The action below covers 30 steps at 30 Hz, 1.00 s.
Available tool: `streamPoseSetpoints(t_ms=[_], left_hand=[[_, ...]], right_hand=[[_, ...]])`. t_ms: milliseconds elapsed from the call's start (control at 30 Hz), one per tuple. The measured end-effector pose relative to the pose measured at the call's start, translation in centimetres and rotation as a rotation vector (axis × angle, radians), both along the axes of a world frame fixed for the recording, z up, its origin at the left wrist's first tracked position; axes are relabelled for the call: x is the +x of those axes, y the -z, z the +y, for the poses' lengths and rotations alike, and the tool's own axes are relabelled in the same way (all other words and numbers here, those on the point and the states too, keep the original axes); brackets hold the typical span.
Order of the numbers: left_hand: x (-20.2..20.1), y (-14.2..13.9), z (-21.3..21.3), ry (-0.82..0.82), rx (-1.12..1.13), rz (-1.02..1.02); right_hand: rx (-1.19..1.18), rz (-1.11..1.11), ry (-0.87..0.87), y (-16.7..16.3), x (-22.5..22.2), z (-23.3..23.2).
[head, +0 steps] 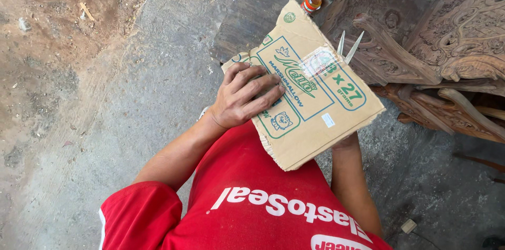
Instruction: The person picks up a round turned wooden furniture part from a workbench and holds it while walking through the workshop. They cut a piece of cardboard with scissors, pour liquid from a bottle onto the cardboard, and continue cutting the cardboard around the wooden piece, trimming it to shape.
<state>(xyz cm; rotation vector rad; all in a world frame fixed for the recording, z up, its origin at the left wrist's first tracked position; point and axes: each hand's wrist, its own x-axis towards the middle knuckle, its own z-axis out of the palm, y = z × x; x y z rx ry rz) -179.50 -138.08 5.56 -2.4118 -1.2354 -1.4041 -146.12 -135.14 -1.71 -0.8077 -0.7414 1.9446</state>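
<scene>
Person in red shirt (252, 202), seen from above. Left hand (244, 96) lies flat, fingers spread, pressing on the near-left part of a flattened cardboard piece (336, 108) with green print. The cardboard sits tilted in front of the torso, above the concrete floor (131, 103). Right hand almost wholly hidden beneath the cardboard's lower right edge; only wrist (347, 142) shows, grip cannot be told. Two open scissor blades (348, 47) poke past the cardboard's far edge. Carved dark wooden furniture (447, 34) at right; small orange-capped bottle (311, 3) beyond.

Left hand (243, 96) flat on cardboard sheet (310, 89), scissor blades (348, 46) poking above; carved wood (447, 29) beside
</scene>
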Motion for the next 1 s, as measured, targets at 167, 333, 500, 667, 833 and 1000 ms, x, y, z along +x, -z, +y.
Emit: streamPoseSetpoints(t_ms=[167,333,500,667,833,1000], left_hand=[[0.1,0.8,-0.2,0.025,-0.034,0.005],[2.5,2.6,0.2,-0.040,-0.694,-0.848],[1.9,5.9,1.9,0.043,-0.982,-1.695],[0.6,8.0,3.0,0.131,-0.762,-2.014],[0.6,7.6,3.1,0.154,-0.814,-2.021],[1.1,6.7,3.0,0.190,-0.846,-1.991]], right_hand=[[-0.022,-0.033,0.032,-0.9,0.5,-1.3],[0.221,-0.170,-0.019,-4.0,-0.1,-0.4],[0.336,-0.426,-0.196,-6.0,-0.7,-0.8],[0.104,-0.564,-0.524,-5.4,-1.5,-1.9],[0.236,-0.739,-0.542,-3.0,-3.8,-2.1],[0.115,-0.533,-0.476,-1.6,-5.6,-1.1]])
